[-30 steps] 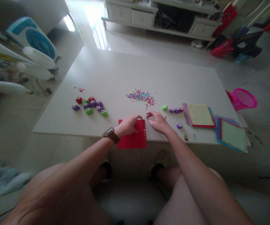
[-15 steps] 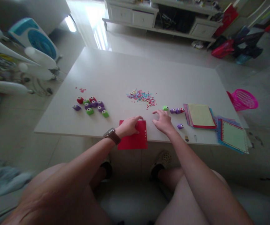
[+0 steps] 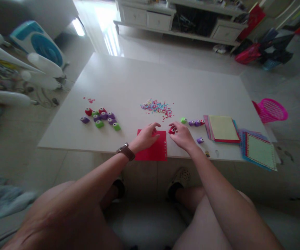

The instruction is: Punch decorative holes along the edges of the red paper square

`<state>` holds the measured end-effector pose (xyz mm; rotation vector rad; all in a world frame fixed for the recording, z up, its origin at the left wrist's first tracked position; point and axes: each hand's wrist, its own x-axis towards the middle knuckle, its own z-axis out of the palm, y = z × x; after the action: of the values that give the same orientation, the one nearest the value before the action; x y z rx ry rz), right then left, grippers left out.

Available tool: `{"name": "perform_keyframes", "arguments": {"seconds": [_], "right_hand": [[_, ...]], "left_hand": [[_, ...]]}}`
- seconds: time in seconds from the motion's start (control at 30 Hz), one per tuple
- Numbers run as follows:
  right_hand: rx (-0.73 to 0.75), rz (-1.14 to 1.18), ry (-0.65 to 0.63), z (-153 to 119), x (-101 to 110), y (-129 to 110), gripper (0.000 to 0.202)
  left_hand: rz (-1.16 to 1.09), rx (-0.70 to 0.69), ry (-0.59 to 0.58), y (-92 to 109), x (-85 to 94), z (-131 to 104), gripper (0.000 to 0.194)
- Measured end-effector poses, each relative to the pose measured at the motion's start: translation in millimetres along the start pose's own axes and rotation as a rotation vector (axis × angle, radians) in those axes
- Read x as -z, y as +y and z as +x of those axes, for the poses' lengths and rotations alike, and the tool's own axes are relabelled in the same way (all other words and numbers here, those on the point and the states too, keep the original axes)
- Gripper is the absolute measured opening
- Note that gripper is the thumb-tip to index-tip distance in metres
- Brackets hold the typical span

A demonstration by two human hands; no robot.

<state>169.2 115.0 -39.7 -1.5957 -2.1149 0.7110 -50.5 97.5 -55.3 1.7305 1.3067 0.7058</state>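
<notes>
No readable text, no legible labels, brands, numbers or signs

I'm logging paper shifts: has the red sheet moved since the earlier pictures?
Yes: the red sheet has shifted rightward and slightly farther onto the table, overhanging its near edge less.

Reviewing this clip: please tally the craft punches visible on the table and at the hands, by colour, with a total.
Red craft punches: 4, counting the partly covered one at the right hand
Green craft punches: 4
Purple craft punches: 8
Total visible: 16
</notes>
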Motion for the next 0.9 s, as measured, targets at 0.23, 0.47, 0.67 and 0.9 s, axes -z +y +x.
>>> {"name": "perform_keyframes", "arguments": {"seconds": [0.23, 0.47, 0.67, 0.9], "right_hand": [[0.297, 0.128, 0.028, -1.5, -6.4, -30.2, 0.044], [0.386, 0.141, 0.054, -3.8, -8.2, -41.9, 0.038], [0.333, 0.044, -0.005, -9.0, -9.6, -24.0, 0.031], [0.285, 0.000, -0.033, -10.1, -9.1, -13.6, 0.025]], "left_hand": [[-0.466, 0.110, 0.013, 16.6, -7.1, 12.3, 0.038], [-0.110, 0.149, 0.222, 12.9, 21.3, 12.0, 0.028], [0.351, 0.265, 0.263, -14.5, 77.8, 2.8, 0.039], [0.611, 0.348, 0.179, -24.3, 98.9, -4.5, 0.038]]}}
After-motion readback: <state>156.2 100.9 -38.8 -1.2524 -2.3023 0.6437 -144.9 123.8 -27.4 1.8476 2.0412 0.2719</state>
